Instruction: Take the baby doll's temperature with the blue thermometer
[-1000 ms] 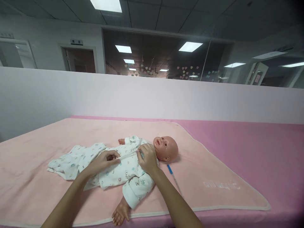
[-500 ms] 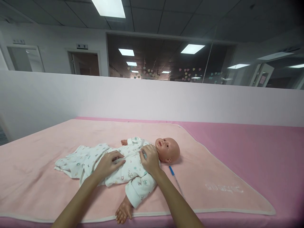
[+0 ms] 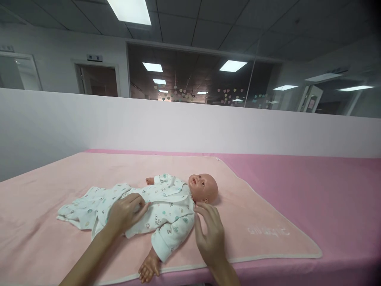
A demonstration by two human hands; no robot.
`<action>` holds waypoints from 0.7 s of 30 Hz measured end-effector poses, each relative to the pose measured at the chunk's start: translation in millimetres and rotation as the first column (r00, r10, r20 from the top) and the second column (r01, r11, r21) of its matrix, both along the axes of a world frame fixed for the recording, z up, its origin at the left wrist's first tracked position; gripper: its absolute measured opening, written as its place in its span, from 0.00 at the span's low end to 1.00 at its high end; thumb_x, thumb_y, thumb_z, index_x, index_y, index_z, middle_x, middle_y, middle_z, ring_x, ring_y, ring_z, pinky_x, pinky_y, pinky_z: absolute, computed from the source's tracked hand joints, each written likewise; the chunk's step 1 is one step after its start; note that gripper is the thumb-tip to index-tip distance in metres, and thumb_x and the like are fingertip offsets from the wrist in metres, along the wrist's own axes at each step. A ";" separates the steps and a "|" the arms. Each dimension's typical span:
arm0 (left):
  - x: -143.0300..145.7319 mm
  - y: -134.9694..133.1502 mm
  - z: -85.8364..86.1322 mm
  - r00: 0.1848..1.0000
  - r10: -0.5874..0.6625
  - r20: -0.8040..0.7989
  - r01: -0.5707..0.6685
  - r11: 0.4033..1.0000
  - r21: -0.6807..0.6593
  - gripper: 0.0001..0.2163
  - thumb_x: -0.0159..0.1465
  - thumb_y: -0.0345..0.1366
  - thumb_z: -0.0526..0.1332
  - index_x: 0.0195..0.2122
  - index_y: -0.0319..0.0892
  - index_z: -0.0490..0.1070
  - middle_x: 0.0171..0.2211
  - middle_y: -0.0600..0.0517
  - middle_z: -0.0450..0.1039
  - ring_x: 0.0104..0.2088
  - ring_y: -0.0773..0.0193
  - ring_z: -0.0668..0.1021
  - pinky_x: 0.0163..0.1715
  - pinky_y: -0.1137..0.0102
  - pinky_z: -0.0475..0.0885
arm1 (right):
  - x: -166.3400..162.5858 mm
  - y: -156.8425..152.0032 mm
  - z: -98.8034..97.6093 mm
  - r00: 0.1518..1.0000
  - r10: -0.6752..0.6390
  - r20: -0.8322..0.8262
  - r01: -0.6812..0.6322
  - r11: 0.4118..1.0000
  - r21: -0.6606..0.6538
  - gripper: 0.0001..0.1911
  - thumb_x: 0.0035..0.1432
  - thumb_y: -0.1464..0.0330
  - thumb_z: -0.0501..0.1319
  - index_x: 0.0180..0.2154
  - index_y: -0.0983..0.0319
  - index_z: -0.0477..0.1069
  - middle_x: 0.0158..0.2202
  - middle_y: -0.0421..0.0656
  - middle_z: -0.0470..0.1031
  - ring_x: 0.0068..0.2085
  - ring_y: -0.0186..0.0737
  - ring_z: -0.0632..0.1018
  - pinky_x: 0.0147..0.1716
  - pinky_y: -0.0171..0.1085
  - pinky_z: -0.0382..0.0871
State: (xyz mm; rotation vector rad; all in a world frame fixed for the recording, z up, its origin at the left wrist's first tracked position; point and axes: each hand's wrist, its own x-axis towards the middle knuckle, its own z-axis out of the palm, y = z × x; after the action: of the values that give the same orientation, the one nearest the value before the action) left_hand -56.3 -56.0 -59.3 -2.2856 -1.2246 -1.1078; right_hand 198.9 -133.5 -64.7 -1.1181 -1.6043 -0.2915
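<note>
A baby doll [image 3: 205, 188] lies on its back, head to the right, in a white printed baby outfit [image 3: 174, 214]. My left hand [image 3: 126, 212] rests at the belly, thumb and fingers curled together at the outfit's front edge. Beside the doll's neck and near shoulder is my right hand [image 3: 210, 234], its fingers apart and nothing visible between them. Its fingertips are close to the collar; whether they touch the cloth I cannot tell. The doll's near arm points toward me, with its bare hand [image 3: 150, 267] at the blanket's edge.
Under the doll spreads a peach blanket [image 3: 256, 214] with pale trim, on a pink padded surface [image 3: 336, 198]. A low white wall [image 3: 190, 129] stands behind it. Beyond are a doorway [image 3: 99, 81] and a large window with heart stickers.
My right hand has left the chest front and moved toward me, beside the neck. The blue-capped stick there is now hidden. The left hand stays at the belly. The view has shifted slightly.
</note>
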 end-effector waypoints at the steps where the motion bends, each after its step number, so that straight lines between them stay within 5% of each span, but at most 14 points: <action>1: 1.2 -1.3 6.3 0.999 -0.024 0.040 0.023 1.000 0.013 0.08 0.56 0.38 0.55 0.22 0.43 0.66 0.23 0.53 0.70 0.25 0.67 0.71 0.26 0.74 0.62 | 11.2 -10.0 -7.3 0.998 -0.064 -0.011 0.064 0.998 -0.010 0.09 0.56 0.72 0.51 0.38 0.60 0.67 0.39 0.46 0.70 0.44 0.42 0.69 0.42 0.41 0.64; 6: 34.9 8.6 48.4 0.914 -0.033 0.404 0.047 0.999 -0.025 0.09 0.59 0.39 0.52 0.30 0.43 0.68 0.28 0.51 0.71 0.29 0.65 0.72 0.28 0.73 0.66 | 57.7 -32.4 -62.4 0.900 -0.420 0.117 0.430 0.899 -0.081 0.12 0.53 0.61 0.55 0.34 0.61 0.70 0.33 0.46 0.74 0.35 0.44 0.74 0.32 0.41 0.67; 10: 71.0 34.7 55.6 0.922 -0.216 0.322 0.310 0.909 -0.280 0.11 0.54 0.43 0.58 0.34 0.45 0.73 0.32 0.51 0.73 0.36 0.60 0.73 0.34 0.71 0.67 | 69.8 -36.4 -93.6 0.828 -0.517 0.218 0.532 0.847 -0.011 0.12 0.51 0.59 0.57 0.29 0.60 0.73 0.33 0.45 0.75 0.35 0.45 0.75 0.33 0.40 0.67; 13: 82.3 47.8 40.4 0.882 -0.303 0.360 0.463 0.692 -0.553 0.14 0.47 0.45 0.64 0.34 0.46 0.75 0.36 0.50 0.74 0.38 0.57 0.74 0.36 0.70 0.66 | 70.2 -37.9 -95.8 0.817 -0.535 0.216 0.542 0.840 0.028 0.12 0.53 0.62 0.55 0.25 0.59 0.73 0.30 0.43 0.76 0.32 0.42 0.76 0.33 0.38 0.67; 18: 79.9 53.1 18.9 0.789 -0.160 0.593 0.517 0.695 -0.500 0.14 0.52 0.46 0.58 0.27 0.41 0.75 0.28 0.52 0.74 0.32 0.59 0.73 0.33 0.71 0.65 | 61.4 -39.2 -80.2 0.783 -0.617 0.077 0.621 0.782 -0.056 0.15 0.55 0.61 0.51 0.27 0.61 0.71 0.25 0.44 0.75 0.27 0.42 0.76 0.27 0.37 0.66; 21: 75.0 58.5 14.5 0.629 0.031 0.777 0.542 0.698 -0.467 0.15 0.53 0.47 0.58 0.28 0.40 0.75 0.27 0.51 0.73 0.34 0.60 0.73 0.33 0.71 0.65 | 49.8 -42.6 -59.5 0.694 -0.714 -0.094 0.691 0.697 -0.189 0.15 0.55 0.59 0.49 0.28 0.59 0.69 0.22 0.42 0.75 0.24 0.41 0.75 0.22 0.35 0.64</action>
State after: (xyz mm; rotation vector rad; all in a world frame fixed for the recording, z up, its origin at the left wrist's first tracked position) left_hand 18.8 2.5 -44.8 -2.6853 -1.8508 -2.1943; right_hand 248.7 -176.1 -124.3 -1.8088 -0.9899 -0.5821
